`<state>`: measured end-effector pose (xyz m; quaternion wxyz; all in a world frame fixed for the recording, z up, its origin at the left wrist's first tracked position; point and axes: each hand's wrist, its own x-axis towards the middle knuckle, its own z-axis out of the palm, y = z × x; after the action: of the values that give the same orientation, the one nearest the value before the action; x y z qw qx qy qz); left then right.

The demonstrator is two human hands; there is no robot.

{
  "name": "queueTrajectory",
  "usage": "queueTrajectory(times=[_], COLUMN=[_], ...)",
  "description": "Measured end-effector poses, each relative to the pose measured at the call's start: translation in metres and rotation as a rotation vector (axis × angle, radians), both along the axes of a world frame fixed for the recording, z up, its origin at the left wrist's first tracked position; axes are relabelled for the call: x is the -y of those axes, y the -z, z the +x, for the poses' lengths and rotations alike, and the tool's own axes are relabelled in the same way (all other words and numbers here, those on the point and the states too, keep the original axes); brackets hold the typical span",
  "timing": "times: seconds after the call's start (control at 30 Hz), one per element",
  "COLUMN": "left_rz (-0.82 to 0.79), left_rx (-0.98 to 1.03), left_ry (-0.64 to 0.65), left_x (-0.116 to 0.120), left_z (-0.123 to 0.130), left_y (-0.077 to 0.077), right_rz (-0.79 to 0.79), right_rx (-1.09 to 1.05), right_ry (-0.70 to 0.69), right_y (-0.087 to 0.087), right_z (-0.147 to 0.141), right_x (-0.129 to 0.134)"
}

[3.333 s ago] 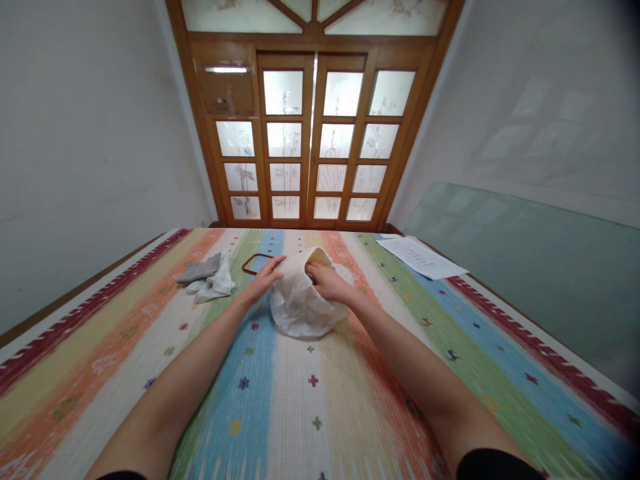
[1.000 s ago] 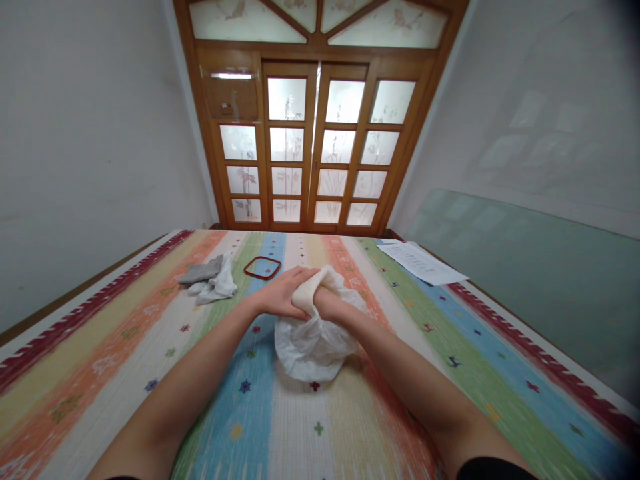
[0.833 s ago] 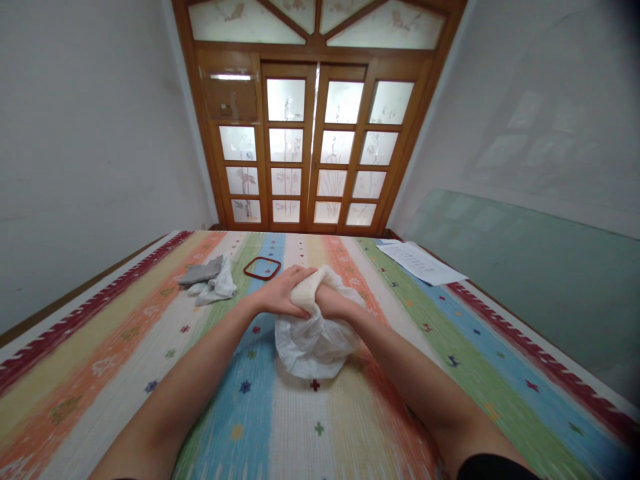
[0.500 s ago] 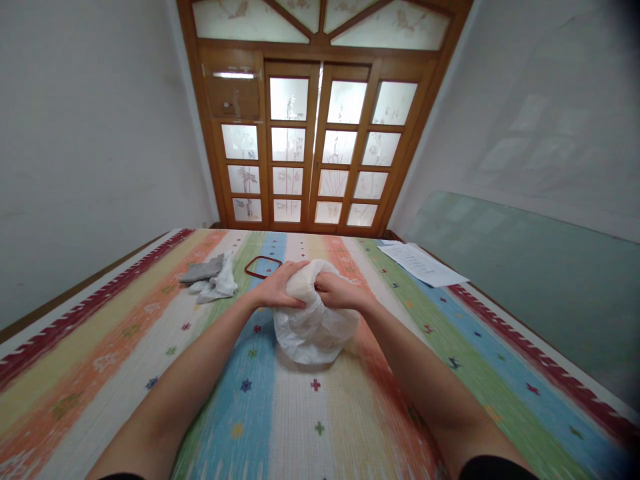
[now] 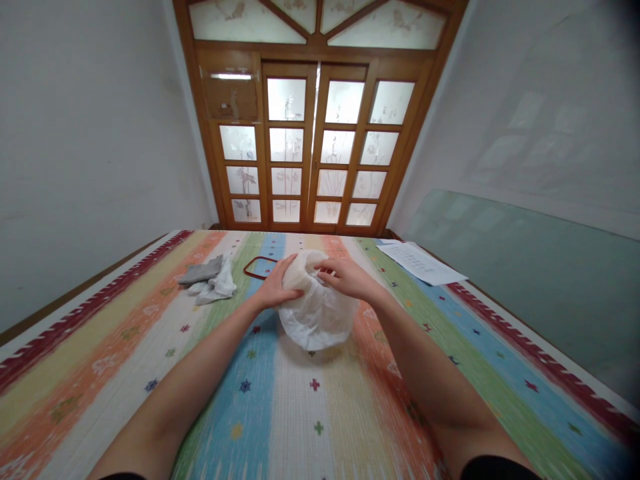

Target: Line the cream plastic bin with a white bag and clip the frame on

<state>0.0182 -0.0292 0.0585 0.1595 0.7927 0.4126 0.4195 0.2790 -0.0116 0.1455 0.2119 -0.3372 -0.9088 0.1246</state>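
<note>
A crumpled white bag-like piece of thin material (image 5: 320, 317) stands over the striped cloth in the middle, with an opening at its top. On its left side my left hand (image 5: 277, 285) grips it, thumb in front and fingers behind. My right hand (image 5: 343, 277) is at the opening's right edge, its fingers bent together over the rim; what they pinch, if anything, is too small to make out. Behind my left hand lies a dark red rounded frame (image 5: 254, 275), partly hidden by that hand.
Left of the frame, a grey cloth (image 5: 203, 271) lies beside a crumpled white cloth (image 5: 219, 288). Printed paper sheets (image 5: 420, 262) rest at the right edge of the striped tablecloth (image 5: 320, 400). A pale green panel (image 5: 525, 280) leans along the right wall.
My right hand has come up and out of the opening, its fingers now at the rim. The white bag's lower edge has risen slightly, and my left hand has shifted a little on it.
</note>
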Motion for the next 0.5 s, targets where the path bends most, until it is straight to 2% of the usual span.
queueTrajectory(times=[0.17, 0.3, 0.5], left_rz=[0.043, 0.048, 0.073], left_rx=[-0.004, -0.035, -0.074], left_ry=[-0.017, -0.005, -0.001], left_x=[0.005, 0.013, 0.022], left_z=[0.011, 0.020, 0.028], left_y=[-0.001, -0.008, -0.014], right_rz=[0.063, 0.032, -0.092], right_rx=[0.132, 0.185, 0.123], right_ry=[0.143, 0.089, 0.020], right_y=[0.009, 0.015, 0.021], right_z=[-0.005, -0.010, -0.014], right_x=[-0.003, -0.006, -0.006])
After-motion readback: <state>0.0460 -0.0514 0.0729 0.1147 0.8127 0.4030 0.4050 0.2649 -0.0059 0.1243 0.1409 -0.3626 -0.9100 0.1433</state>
